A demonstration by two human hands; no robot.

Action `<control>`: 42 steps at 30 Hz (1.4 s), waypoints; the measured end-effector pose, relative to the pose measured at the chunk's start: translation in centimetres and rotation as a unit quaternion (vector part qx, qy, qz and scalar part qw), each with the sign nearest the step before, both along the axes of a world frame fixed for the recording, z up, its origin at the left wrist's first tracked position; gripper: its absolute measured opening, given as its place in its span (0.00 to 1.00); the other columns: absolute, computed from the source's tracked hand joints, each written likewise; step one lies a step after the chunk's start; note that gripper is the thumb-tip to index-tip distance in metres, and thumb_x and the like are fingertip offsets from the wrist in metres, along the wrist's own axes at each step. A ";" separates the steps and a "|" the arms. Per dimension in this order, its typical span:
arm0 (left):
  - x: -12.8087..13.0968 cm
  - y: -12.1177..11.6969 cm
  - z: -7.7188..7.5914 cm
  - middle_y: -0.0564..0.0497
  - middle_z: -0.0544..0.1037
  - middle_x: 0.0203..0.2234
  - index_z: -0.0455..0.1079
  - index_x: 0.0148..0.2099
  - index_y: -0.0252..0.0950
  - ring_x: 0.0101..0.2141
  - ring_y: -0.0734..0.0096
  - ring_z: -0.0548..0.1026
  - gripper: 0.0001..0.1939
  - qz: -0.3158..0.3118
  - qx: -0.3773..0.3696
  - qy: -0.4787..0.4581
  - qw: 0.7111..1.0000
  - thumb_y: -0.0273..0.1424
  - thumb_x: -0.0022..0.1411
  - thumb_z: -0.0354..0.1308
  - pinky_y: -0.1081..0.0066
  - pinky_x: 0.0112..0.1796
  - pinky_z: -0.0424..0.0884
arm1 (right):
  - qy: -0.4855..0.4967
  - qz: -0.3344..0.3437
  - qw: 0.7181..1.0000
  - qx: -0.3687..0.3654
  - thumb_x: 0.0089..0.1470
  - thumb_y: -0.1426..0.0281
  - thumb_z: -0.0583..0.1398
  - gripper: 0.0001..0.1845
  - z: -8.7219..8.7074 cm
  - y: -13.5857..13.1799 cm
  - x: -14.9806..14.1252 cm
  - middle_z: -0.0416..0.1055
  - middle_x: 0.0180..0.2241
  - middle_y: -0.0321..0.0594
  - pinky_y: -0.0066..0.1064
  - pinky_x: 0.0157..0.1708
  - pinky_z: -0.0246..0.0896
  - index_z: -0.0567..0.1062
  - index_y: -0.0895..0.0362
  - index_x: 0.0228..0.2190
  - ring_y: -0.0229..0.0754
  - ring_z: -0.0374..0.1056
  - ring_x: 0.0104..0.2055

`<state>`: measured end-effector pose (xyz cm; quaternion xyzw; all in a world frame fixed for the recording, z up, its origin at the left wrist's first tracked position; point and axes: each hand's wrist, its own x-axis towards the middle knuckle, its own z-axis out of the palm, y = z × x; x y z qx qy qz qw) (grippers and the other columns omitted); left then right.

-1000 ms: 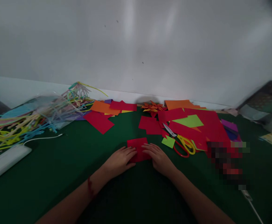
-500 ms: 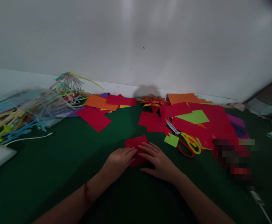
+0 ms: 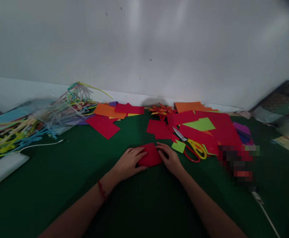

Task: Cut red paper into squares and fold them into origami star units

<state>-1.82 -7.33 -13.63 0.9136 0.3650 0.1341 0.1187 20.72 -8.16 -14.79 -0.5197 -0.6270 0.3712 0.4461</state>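
A small red paper piece (image 3: 152,155) lies on the green table in front of me. My left hand (image 3: 130,162) rests on its left side, fingers apart and pressing the sheet flat, with the thumb along the near edge. At the right edge of the paper is my right hand (image 3: 170,158), fingers loosely bent and touching it, thumb apart. Just right of that hand lie scissors (image 3: 193,149) with red and yellow handles, beside a small lime-green paper piece (image 3: 178,146).
Red sheets (image 3: 223,132) and a lime-green sheet (image 3: 202,124) overlap at the right. An orange-red paper flower (image 3: 161,109) sits by the wall. Bundled pipe cleaners (image 3: 32,125) and a white device with a cord (image 3: 8,168) are at the left. A pixelated patch hides something at right.
My left hand has spread out over the paper's left side. My right hand has shifted to its right edge. The paper has turned slightly and shows more of its surface; the view has moved slightly.
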 end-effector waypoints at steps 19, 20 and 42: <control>4.1 1.1 -0.5 0.51 0.72 0.35 0.65 0.42 0.38 0.37 0.68 0.72 0.08 0.196 -0.041 -0.234 0.951 0.26 0.60 0.49 0.67 0.37 0.69 | 0.246 -0.062 0.955 -0.153 0.45 0.64 0.60 0.14 -0.6 1.9 -0.8 0.75 0.33 0.42 0.42 0.34 0.70 0.71 0.56 0.36 0.47 0.73 0.36; 4.1 1.1 -0.5 0.51 0.71 0.35 0.65 0.41 0.38 0.36 0.68 0.71 0.08 0.194 -0.039 -0.239 0.950 0.25 0.59 0.49 0.67 0.37 0.69 | 0.257 -0.042 0.952 -0.159 0.43 0.67 0.60 0.16 -0.3 1.6 -1.1 0.75 0.36 0.43 0.43 0.36 0.69 0.71 0.56 0.38 0.48 0.72 0.38; 5.5 0.4 -0.5 0.50 0.75 0.35 0.65 0.44 0.37 0.36 0.68 0.74 0.12 0.183 -0.286 -0.412 0.846 0.33 0.57 0.55 0.66 0.39 0.70 | 0.410 -0.111 0.890 -0.164 0.38 0.71 0.67 0.18 0.9 0.9 -2.8 0.75 0.36 0.39 0.36 0.39 0.69 0.72 0.57 0.35 0.43 0.72 0.38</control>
